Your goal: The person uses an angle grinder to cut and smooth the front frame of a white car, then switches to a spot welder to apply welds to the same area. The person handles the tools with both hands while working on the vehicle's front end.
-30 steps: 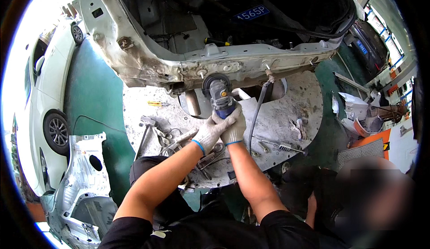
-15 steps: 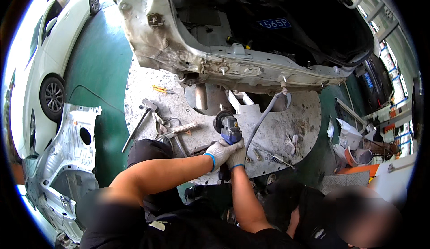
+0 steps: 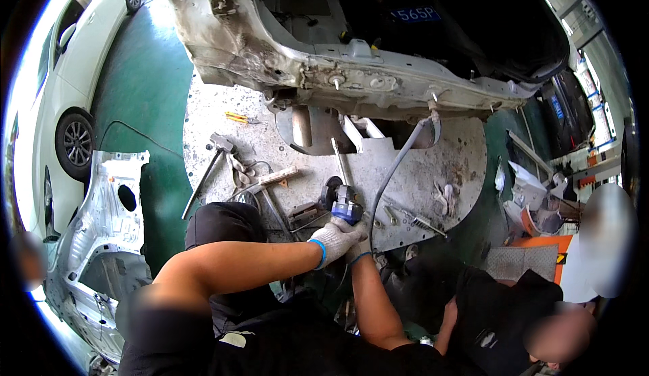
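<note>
My left hand (image 3: pixel 334 242), in a white glove with a blue cuff, is closed on the lower body of an angle grinder (image 3: pixel 346 206), overlapping my right hand (image 3: pixel 359 244), also gloved and gripping it. The grinder's disc sits over a round, pitted metal platform (image 3: pixel 453 160), below the stripped rear body of a car (image 3: pixel 230 45). A grey hose (image 3: pixel 397 160) hangs from the body beside the grinder. On the platform lie yellow-handled pliers (image 3: pixel 240 117), a hammer (image 3: pixel 220 145), rags (image 3: pixel 446 197) and several metal bars and tools.
A white car (image 3: pixel 74 85) stands at left with a loose body panel (image 3: pixel 108 234) in front of it. A co-worker in black (image 3: pixel 487 315) is close at lower right. A dark car (image 3: pixel 564 116), scrap parts (image 3: pixel 524 193) and an orange board (image 3: pixel 541 241) are at right.
The grinder and both hands have moved down and back toward me, away from the car's rear panel. The car body appears higher in the picture than a second ago.
</note>
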Demonstrator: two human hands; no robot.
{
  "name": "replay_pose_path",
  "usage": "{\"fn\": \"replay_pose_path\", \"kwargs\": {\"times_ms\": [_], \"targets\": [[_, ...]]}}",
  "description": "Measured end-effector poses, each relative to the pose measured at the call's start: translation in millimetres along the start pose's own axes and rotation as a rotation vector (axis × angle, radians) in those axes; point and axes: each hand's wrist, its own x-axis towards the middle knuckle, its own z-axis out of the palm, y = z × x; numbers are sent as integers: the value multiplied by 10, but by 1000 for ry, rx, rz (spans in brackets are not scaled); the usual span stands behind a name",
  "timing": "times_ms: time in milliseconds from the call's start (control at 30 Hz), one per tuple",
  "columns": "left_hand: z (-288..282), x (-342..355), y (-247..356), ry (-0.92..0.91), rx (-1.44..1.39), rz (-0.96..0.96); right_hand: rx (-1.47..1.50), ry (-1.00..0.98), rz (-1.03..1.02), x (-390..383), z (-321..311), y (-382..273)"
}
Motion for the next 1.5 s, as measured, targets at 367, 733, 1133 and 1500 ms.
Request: {"fn": "replay_pose_path", "kwargs": {"times_ms": [367,733,1133,1500], "targets": [[240,70,-232,-90,214,-70,130,74,179,-348,-205,301],[381,107,-298,-223,363,138,420,110,176,-551,-254,471],[-539,337,752,410,674,1141,226,206,214,-736,-462,598],[-397,940,3729,634,2472,1175,384,269,232,-681,-496,975]]}}
